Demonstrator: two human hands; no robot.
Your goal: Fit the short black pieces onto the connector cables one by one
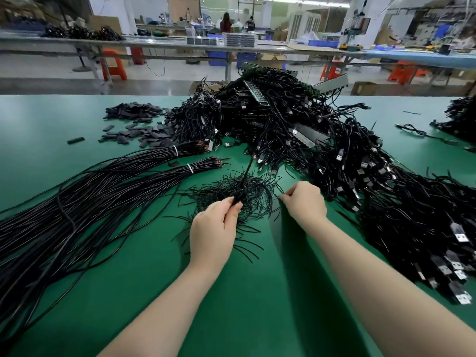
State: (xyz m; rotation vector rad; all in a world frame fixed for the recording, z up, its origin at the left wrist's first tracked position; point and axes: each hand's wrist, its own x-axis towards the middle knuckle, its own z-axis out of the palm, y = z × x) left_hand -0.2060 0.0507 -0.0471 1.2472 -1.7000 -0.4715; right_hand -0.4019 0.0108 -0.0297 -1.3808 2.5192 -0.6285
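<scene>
One cable is pinched upright in your left hand, over the scatter of thin black pieces on the green table. Your right hand nips something at that scatter's edge, too small to tell what. Take a single piece, line it up with the cable's end, then slide it on straight.

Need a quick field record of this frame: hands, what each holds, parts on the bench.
left hand: grips a black cable near its end, held up over the thin pieces
right hand: fingertips pinched at the edge of the thin black pieces; what it holds is too small to tell
tied cable bundles: left of the hands
connector cable pile: behind and right
flat black sleeves: far left
surface: green mat
</scene>
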